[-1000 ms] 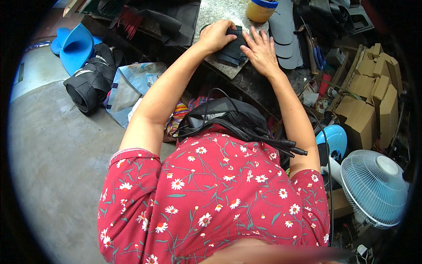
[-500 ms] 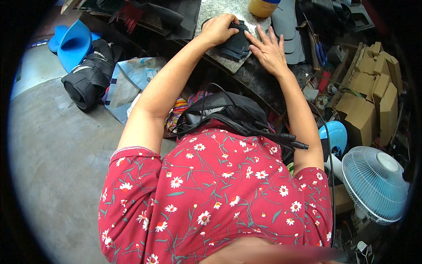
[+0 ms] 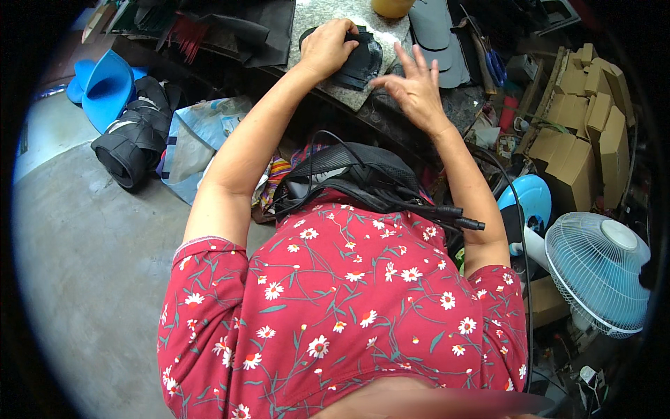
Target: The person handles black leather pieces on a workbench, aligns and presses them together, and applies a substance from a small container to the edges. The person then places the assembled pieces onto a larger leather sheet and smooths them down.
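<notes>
A black, flat piece [image 3: 364, 66], perhaps leather or fabric, lies on a speckled stone slab [image 3: 313, 10] at the top of the view. Its kind is not plain, and part of its surface looks wet or shiny. My left hand [image 3: 326, 50] grips its far left side, with the fingers bent over it and the thumb on top. Just right of the piece hovers my right hand [image 3: 419, 94], holding nothing, its fingers spread. Beyond the slab's right side lie grey sole-shaped sheets [image 3: 431, 26]. A yellowish jar [image 3: 392, 7] stands at the slab's far edge.
Blue-handled scissors [image 3: 496, 68] lie to the right of the sheets. Cardboard boxes [image 3: 565, 153] and a standing fan [image 3: 597, 269] occupy the right. On the left are bent blue sheets [image 3: 108, 89], a black roll [image 3: 125, 155] and a pale blue bag [image 3: 199, 136]. A cable [image 3: 525, 244] hangs beside my right arm.
My right hand has come off the black piece and lifted to its right, fingers spreading. My left hand stays on the piece. The whole view has shifted slightly.
</notes>
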`<state>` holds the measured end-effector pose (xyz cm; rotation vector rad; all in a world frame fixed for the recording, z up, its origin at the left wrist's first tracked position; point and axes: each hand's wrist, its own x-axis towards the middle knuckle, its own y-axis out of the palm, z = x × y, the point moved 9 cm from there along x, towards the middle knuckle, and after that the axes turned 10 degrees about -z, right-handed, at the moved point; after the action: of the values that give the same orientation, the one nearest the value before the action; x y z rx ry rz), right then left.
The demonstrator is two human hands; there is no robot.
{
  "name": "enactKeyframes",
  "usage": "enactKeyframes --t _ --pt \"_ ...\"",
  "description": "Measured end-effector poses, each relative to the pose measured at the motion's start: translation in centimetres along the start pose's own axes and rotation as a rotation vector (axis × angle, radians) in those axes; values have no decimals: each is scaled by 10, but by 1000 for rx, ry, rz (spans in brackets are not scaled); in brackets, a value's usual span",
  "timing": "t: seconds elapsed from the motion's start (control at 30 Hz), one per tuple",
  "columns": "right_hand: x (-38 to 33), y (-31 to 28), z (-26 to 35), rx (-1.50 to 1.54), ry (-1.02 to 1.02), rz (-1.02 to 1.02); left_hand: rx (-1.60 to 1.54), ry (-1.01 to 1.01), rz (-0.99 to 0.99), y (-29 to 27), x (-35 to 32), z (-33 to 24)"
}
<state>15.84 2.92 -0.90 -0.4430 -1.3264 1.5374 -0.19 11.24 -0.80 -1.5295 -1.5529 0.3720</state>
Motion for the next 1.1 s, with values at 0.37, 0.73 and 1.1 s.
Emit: enactKeyframes --t 0.37,0.73,1.1 --pt "1 -1 36 -185 -205 -94 -13 -55 -6 -1 -1 -1" --pt "34 10 -34 -54 74 -178 -27 6 10 3 1 4" --pt "-7 -107 -63 522 212 -562 -103 86 46 -26 -2 -32"
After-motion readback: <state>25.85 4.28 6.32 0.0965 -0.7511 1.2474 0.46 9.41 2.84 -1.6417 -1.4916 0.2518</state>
